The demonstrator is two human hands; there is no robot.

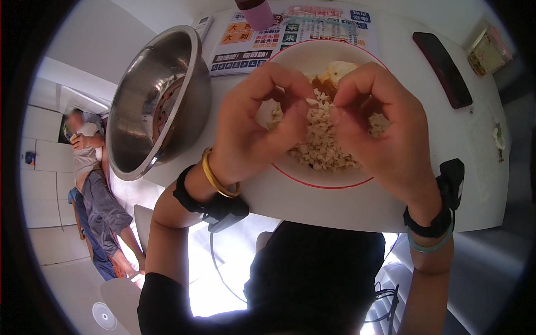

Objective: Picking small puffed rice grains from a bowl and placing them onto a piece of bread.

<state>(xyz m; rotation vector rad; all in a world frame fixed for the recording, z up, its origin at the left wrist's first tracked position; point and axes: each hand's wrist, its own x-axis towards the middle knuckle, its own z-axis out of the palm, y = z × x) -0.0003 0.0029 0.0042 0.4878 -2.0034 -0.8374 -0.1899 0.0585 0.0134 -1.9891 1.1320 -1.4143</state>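
Both hands are over a white bowl with a red rim (322, 187), which holds many small pale crumbs (324, 150), seemingly of bread. My left hand (268, 125) pinches a small white crumb (311, 101) between thumb and forefinger. Opposite it, my right hand (381, 125) has its thumb and forefinger close together; whether a bit sits between them is hard to make out. Behind the fingertips, at the far side of the bowl, rests a larger bread piece (342, 70) with a browned crust, partly hidden by my right hand.
A deep steel basin (199, 96) stands tilted-looking at the left. Beyond the bowl lie a printed sheet (238, 54) and a purple bottle (257, 16). A dark phone (444, 71) and a clear container (488, 52) are at right. A person (94, 176) reclines far left.
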